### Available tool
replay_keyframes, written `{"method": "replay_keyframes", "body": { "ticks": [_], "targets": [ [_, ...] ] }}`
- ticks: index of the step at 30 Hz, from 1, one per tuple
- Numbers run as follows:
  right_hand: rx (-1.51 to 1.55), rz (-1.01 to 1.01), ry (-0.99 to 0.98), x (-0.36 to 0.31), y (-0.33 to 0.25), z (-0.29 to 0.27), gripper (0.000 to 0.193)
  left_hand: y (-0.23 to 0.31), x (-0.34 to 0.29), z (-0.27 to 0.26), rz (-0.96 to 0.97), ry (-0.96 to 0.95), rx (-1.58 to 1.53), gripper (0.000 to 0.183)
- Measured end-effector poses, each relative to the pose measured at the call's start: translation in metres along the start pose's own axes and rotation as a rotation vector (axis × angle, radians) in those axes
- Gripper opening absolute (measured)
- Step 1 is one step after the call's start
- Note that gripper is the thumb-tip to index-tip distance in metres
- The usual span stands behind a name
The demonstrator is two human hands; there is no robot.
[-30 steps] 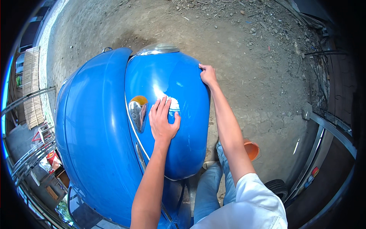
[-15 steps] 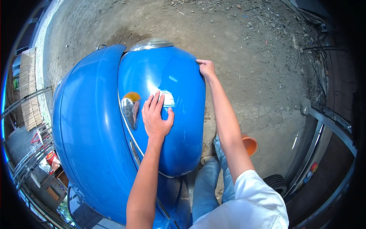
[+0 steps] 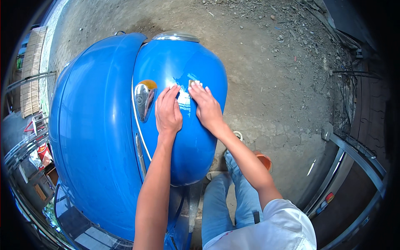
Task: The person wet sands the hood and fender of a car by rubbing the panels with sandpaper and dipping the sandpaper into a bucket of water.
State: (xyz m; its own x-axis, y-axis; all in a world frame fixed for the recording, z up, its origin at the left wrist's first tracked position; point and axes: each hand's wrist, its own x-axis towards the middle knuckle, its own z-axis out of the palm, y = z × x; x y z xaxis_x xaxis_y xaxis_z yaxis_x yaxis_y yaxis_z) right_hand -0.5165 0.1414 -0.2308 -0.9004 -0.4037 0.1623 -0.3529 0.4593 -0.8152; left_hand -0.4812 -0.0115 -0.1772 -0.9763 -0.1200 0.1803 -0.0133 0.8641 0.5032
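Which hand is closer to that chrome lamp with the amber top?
Left. The left hand lies just right of the lamp; the right hand is farther right, beyond the white patch.

Bright daylight reaches me, with glare on the blue fender (image 3: 191,139) and softer streaks of reflection along the blue hood (image 3: 96,104). My fisheye view bends toward its rim and falls to black in the corners, while the middle looks fairly sharp.

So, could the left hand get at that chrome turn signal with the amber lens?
Probably yes: the left hand rests on the blue car fender just right of the chrome turn signal, with nothing visible between them.
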Motion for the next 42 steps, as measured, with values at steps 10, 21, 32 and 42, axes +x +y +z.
{"method": "replay_keyframes", "body": {
  "ticks": [10,21,32,42],
  "targets": [
    [0.045,-0.139,-0.281,-0.058,-0.083,0.042,0.059,-0.032,-0.052,-0.026,-0.222,0.316,0.086,0.049],
    [-0.039,0.238,0.119,0.121,0.027,0.030,0.040,-0.027,-0.047,-0.023,-0.227,0.345,-0.062,0.038],
    [-0.120,-0.026,-0.107,0.014,-0.049,0.035,0.050,-0.037,-0.061,-0.030,-0.275,0.281,-0.007,0.039],
    [-0.024,0.083,0.049,0.111,-0.018,0.078,0.044,-0.038,-0.063,-0.032,-0.264,0.272,0.019,0.039]
  ]
}}
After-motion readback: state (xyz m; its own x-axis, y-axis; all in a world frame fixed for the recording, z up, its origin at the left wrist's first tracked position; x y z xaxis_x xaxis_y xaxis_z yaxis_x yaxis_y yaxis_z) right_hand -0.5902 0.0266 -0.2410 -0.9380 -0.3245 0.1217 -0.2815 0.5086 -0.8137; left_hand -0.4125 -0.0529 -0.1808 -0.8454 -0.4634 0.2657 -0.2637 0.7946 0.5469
